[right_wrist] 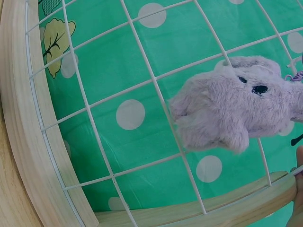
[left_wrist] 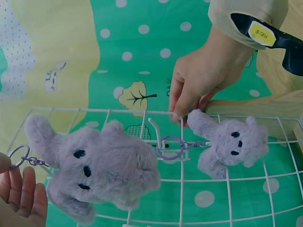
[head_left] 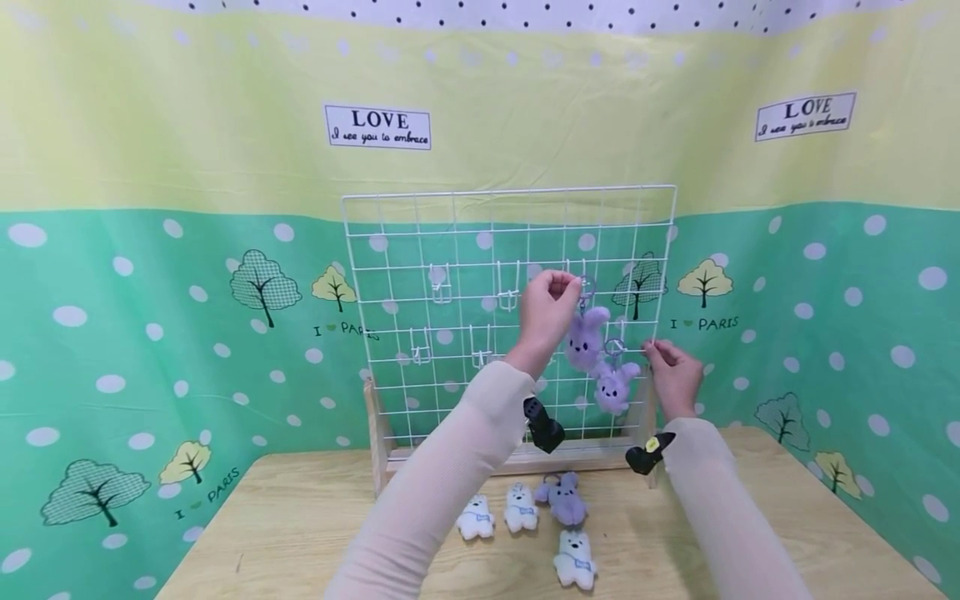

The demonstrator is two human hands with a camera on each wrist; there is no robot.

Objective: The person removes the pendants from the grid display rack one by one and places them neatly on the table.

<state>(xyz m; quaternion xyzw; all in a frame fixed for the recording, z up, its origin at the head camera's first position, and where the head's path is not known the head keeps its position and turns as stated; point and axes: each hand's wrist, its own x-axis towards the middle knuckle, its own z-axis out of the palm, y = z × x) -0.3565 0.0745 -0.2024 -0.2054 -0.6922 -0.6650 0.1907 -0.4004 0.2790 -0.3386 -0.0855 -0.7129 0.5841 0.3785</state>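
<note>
My left hand pinches the metal ring of a purple plush bunny keychain, which dangles in front of a white wire grid rack. Below it to the right, a second purple bunny keychain hangs by its ring from a white wire hook. At the rack's right edge my right hand grips the frame wire between thumb and fingers. In the right wrist view the hanging bunny fills the right side, and only a sliver of that hand shows.
More white hooks sit on the grid to the left. Wooden feet hold the rack up. On the wooden table lie a purple bunny keychain and several white bear keychains. A patterned curtain surrounds the table.
</note>
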